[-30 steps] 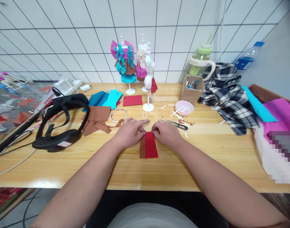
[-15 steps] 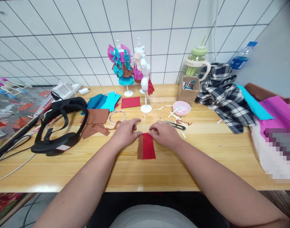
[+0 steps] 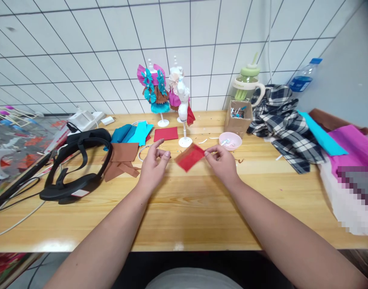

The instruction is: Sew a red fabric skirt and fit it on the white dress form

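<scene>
While a black headset with a curved band (image 3: 92, 181) lay at the left of the pale wooden table (image 3: 187, 212), flat brown fabric pieces (image 3: 123, 152) overlapped just beside it, near a folded dark teal cloth (image 3: 123, 133) and a bright turquoise cloth (image 3: 141, 132). Next came a thin white ring (image 3: 140, 152), partly hidden by the left hand (image 3: 154, 164). That hand was raised and loosely curved, with a clear gap between thumb and forefinger.

Behind it stood a small white dress form in magenta, turquoise and brown ruffles (image 3: 155, 90), and a flat red fabric rectangle (image 3: 166, 133) lay near its base. A bare white dress form (image 3: 183, 94) rose further right.

In front of this, between the two hands, was a red and brown fabric piece (image 3: 190, 156) — tilted and blurred, its right corner pinched narrowly between thumb and forefinger of the right hand (image 3: 222, 160). Beyond that hand sat a shallow pink bowl (image 3: 230, 147) and an open cardboard box (image 3: 238, 124) — then a black-and-white plaid cloth (image 3: 288, 128), bunched up.
</scene>
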The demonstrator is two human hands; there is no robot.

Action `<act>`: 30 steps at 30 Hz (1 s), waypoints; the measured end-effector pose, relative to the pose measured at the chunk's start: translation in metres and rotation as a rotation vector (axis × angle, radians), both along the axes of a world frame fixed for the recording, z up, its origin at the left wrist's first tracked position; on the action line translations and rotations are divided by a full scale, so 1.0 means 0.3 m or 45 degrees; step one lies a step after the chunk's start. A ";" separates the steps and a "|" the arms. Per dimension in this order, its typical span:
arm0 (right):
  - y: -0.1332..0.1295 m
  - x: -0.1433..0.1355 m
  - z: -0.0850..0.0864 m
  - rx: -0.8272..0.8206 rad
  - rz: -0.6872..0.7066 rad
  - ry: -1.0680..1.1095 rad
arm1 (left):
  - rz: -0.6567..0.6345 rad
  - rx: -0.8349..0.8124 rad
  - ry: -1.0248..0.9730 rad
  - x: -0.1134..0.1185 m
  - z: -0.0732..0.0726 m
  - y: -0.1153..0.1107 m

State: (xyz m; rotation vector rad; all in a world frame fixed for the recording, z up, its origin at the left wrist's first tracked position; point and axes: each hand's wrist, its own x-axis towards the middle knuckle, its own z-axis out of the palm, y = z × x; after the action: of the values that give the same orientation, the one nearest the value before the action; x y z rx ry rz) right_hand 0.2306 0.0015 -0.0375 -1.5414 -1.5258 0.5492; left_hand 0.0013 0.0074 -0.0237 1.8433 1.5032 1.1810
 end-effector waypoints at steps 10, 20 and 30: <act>-0.030 -0.017 0.011 0.224 0.620 -0.667 | -0.300 0.181 0.250 0.042 0.013 -0.053; -0.026 0.002 0.013 0.028 0.666 -0.763 | -0.509 0.057 0.677 0.075 -0.024 -0.053; -0.044 -0.018 0.018 -0.055 0.615 -0.693 | -0.524 0.026 0.647 0.080 -0.036 -0.044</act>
State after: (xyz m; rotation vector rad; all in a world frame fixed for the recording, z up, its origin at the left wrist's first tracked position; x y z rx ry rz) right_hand 0.2252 -0.0118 -0.0323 -1.4196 -2.3488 0.4453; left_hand 0.0253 -0.0058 -0.0346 2.4401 1.2493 0.5610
